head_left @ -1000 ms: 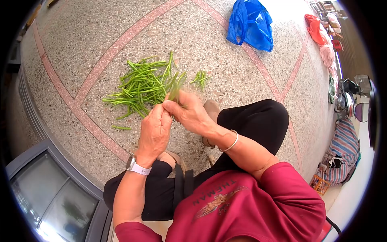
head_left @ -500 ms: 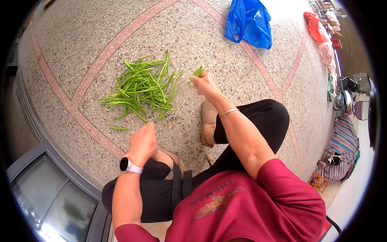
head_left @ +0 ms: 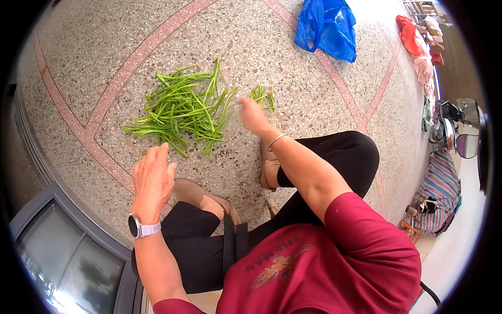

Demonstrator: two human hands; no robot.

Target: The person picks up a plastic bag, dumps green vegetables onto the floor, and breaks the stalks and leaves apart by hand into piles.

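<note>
A loose pile of long green vegetable stems lies on the speckled floor in front of me. My left hand, with a watch on its wrist, is at the pile's near-left edge, fingers stretched forward and partly apart. Nothing shows in it, though the fingertips reach beside the nearest stems. My right hand, a bangle on its wrist, hovers between the pile and a small bunch of short stem pieces on the floor. Motion smears its fingers, so I cannot make out whether it holds anything.
A blue plastic bag lies on the floor farther off to the right. My shoes rest near the pile. At the left stands a grey-framed glass panel. Toward the right edge are a motorbike and a striped cloth.
My right hand has left the small bunch of pieces, which now lies on the floor, and moved left toward the pile. My left hand has shifted left and its fingers have opened out.
</note>
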